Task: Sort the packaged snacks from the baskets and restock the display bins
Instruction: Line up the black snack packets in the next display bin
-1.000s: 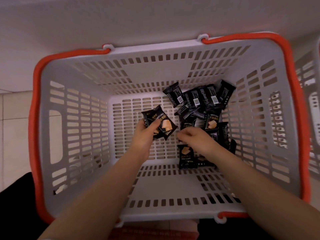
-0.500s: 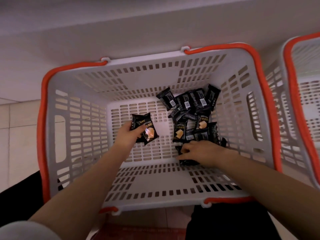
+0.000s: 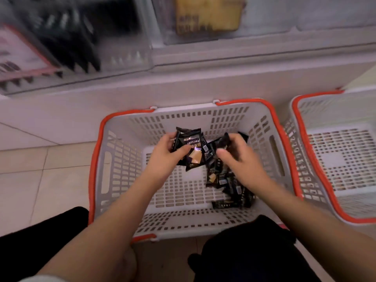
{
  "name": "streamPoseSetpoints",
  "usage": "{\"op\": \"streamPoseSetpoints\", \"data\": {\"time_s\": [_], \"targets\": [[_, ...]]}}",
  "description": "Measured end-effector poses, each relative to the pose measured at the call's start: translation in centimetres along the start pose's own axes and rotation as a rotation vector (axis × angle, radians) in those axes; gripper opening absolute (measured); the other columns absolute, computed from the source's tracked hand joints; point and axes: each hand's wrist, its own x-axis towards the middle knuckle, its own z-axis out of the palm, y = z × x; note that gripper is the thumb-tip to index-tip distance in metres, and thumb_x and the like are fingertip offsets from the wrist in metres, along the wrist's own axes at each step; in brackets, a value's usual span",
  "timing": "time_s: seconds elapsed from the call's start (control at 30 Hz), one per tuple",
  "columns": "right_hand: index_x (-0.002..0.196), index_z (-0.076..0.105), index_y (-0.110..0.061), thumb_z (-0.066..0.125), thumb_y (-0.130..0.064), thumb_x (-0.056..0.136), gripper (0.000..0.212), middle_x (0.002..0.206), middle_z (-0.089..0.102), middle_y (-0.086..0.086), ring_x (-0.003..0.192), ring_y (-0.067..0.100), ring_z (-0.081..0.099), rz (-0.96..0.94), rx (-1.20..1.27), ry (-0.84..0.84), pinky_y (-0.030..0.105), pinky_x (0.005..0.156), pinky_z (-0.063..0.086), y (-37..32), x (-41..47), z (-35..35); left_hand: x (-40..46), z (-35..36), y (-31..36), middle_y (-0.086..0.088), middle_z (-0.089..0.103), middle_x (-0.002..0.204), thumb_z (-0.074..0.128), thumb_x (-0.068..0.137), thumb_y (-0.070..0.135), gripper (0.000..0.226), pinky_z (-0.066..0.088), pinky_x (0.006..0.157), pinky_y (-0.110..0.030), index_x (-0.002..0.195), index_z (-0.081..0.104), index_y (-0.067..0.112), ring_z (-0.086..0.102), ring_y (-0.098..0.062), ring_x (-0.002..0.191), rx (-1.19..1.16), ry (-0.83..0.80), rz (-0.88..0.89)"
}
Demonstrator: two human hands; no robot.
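Tiled floor, grey basket (image 3: 120, 151); both hands clutching black snack packets (image 3: 190, 148), long axes roughly upright.

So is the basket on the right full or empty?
Empty, as far as it shows: the right basket has only bare white grid on its floor, while the snack packs lie in the middle basket. Its right side is cut off.

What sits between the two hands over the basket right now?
In the head view, black snack packets: the left hand grips a bunch, the right hand pinches another, and more lie below in the white orange-rimmed basket.
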Motion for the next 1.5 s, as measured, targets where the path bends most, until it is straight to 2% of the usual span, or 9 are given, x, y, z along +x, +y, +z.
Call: {"op": "streamPoseSetpoints", "data": {"time_s": [0.2,0.53,0.67,0.77,0.83,0.97,1.13,1.37,1.5], "targets": [[0.1,0.056,-0.02,0.059,-0.021,0.09,0.01,0.092,0.066,-0.004,0.082,0.002,0.065,-0.029,0.317,0.29,0.021,0.074,0.051,-10.0,-0.1,-0.9,-3.2,-0.6,8.6,0.0,0.068,0.098,0.062,0.086,0.006,0.024,0.051,0.067,-0.016,0.1,0.053,0.023,0.065,-0.002,0.08,-0.1,-0.026,0.267],[0.102,0.057,-0.02,0.053,-0.008,0.092,0.016,0.084,0.066,-0.012,0.067,-0.006,0.063,-0.186,0.464,0.213,0.01,0.058,0.047,-22.2,-1.0,1.6,-8.1,-6.2,17.4,0.026,0.063,0.1,0.06,0.088,0.03,0.023,0.051,0.078,-0.015,0.1,0.047,0.046,0.061,0.007,0.095,0.006,0.007,0.532],[0.101,0.054,-0.018,0.044,-0.014,0.097,0.012,0.068,0.066,-0.016,0.063,-0.005,0.062,-0.152,0.516,0.092,0.009,0.057,0.046,-25.0,-0.8,3.7,-8.9,-7.8,19.0,0.009,0.063,0.112,0.053,0.093,0.029,0.018,0.049,0.092,-0.036,0.108,0.049,0.036,0.06,-0.009,0.107,-0.022,0.006,0.568],[0.079,0.053,-0.024,0.042,-0.027,0.097,0.021,0.055,0.056,-0.015,0.065,0.006,0.053,-0.002,0.535,-0.023,0.022,0.071,0.043,-26.2,-0.2,5.0,-9.3,-8.3,19.8,0.026,0.064,0.099,0.038,0.098,0.032,0.015,0.043,0.078,-0.002,0.101,0.048,0.043,0.055,0.02,0.092,-0.005,-0.054,0.556],[0.074,0.05,-0.024,0.041,-0.031,0.096,0.025,0.05,0.053,-0.017,0.065,0.007,0.049,0.019,0.457,-0.046,0.028,0.079,0.04,-26.8,0.3,5.2,-9.3,-8.6,20.3,0.035,0.061,0.094,0.032,0.1,0.035,0.02,0.037,0.076,0.003,0.098,0.046,0.049,0.048,0.028,0.092,0.037,-0.066,0.558],[0.084,0.054,-0.022,0.038,-0.017,0.095,0.021,0.055,0.06,-0.014,0.067,0.009,0.055,0.017,0.537,-0.156,0.032,0.078,0.047,-28.5,1.4,4.1,-8.2,-10.0,22.1,0.006,0.054,0.119,0.037,0.098,0.036,0.029,0.036,0.101,-0.03,0.122,0.051,0.028,0.047,-0.009,0.118,0.22,-0.013,0.697],[0.093,0.062,-0.026,0.057,-0.029,0.087,0.008,0.074,0.07,-0.017,0.068,-0.006,0.064,-0.068,0.063,-0.004,0.012,0.059,0.046,-32.3,3.7,2.0,-5.0,-15.4,24.9,0.017,0.059,0.104,0.048,0.095,0.027,0.024,0.036,0.078,-0.001,0.115,0.061,0.024,0.051,0.013,0.095,0.514,0.027,0.781],[0.115,0.039,-0.014,0.058,-0.042,0.085,0.045,0.097,0.058,0.003,0.082,0.022,0.056,-0.282,-0.916,0.247,0.03,0.059,0.042,-36.0,9.7,3.6,0.2,-20.3,26.5,0.003,0.066,0.107,0.061,0.088,0.03,0.028,0.044,0.081,-0.02,0.115,0.063,0.021,0.059,-0.01,0.091,1.092,-0.106,0.552],[0.101,0.048,-0.012,0.06,-0.039,0.082,0.035,0.091,0.052,0.007,0.081,0.027,0.048,-0.113,-1.295,0.064,0.034,0.065,0.04,-36.2,12.3,5.9,2.1,-20.1,27.0,0.001,0.063,0.113,0.061,0.087,0.039,0.038,0.045,0.086,-0.024,0.119,0.061,0.019,0.057,-0.014,0.102,1.252,-0.225,0.468]]}}
